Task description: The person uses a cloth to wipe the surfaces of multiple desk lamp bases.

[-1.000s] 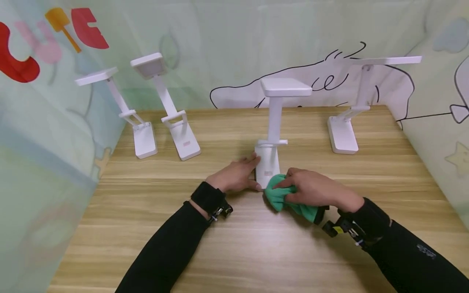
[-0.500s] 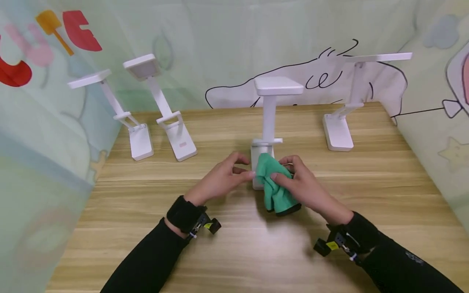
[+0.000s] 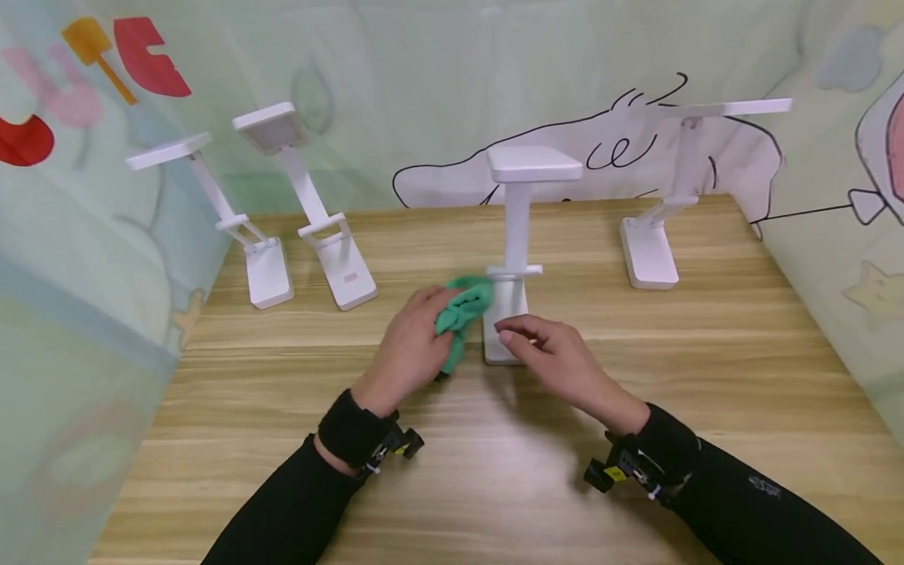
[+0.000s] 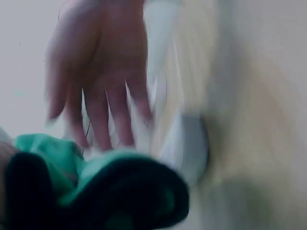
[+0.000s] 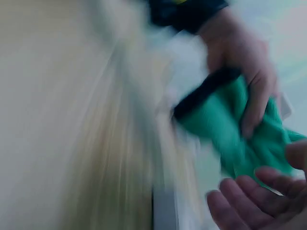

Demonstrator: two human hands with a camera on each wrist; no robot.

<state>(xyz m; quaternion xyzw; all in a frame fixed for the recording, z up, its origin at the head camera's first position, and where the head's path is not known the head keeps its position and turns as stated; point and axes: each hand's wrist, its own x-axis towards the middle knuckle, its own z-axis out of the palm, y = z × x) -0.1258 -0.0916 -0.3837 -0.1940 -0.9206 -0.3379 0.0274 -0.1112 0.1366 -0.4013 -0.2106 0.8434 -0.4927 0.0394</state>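
My left hand [image 3: 410, 345] grips a bunched green cloth [image 3: 462, 310] just left of a white desk lamp [image 3: 517, 224]. This cloth [image 5: 230, 124] has a dark edge and hangs from the fingers in the right wrist view. At the front right of the lamp's base [image 3: 497, 337] is my right hand [image 3: 568, 365], its fingers loosely bent with nothing in them. In the left wrist view the fingers of my right hand [image 4: 103, 91] hang down near the cloth. Part of the base is hidden behind the right hand. Both wrist views are blurred.
Two more white lamps, one far left [image 3: 270, 275] and one beside it [image 3: 346, 271], stand at the back left of the wooden table [image 3: 452, 486]. Another lamp [image 3: 650, 255] stands at the back right. A printed cloth wall [image 3: 438, 86] encloses the table's back and sides.
The green cloth has passed from my right hand to my left and moved to the lamp's left side. Earlier the left hand was on the base. The lamp still stands in its place.
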